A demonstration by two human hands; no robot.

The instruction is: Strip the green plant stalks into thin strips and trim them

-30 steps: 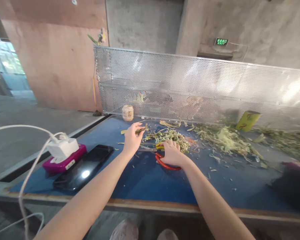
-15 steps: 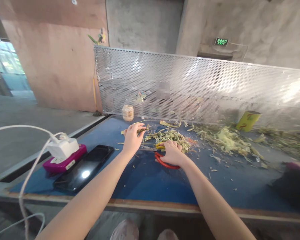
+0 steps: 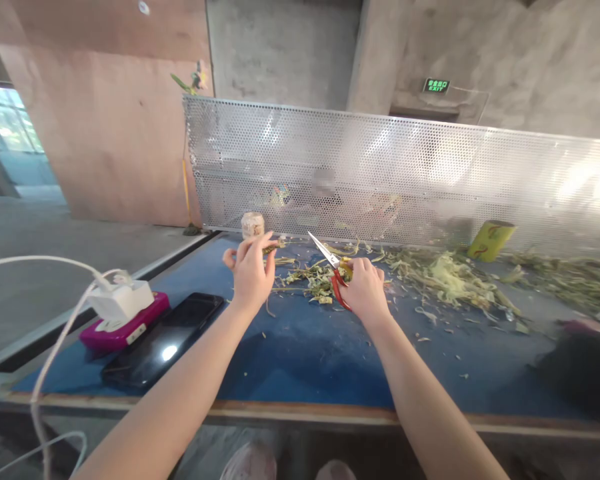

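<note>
My right hand is closed round the handles of a pair of scissors, one handle red and the other yellow. Its blades look nearly together and point up and to the left, above the table. Pinched in my left hand is a small greenish-brown dried plant piece, partly hidden by the fingers. Between and just beyond my hands lies a loose pile of dried plant cuttings on the blue tabletop.
A jar stands behind my left hand. A black phone and a magenta power strip with a white charger lie left. To the right are a dried stem heap and a yellow can; a perforated metal screen rises behind.
The scissors have come up off the pile, swinging from lying leftward to pointing up and left. My left hand has shifted slightly left with its plant piece, away from the blades.
</note>
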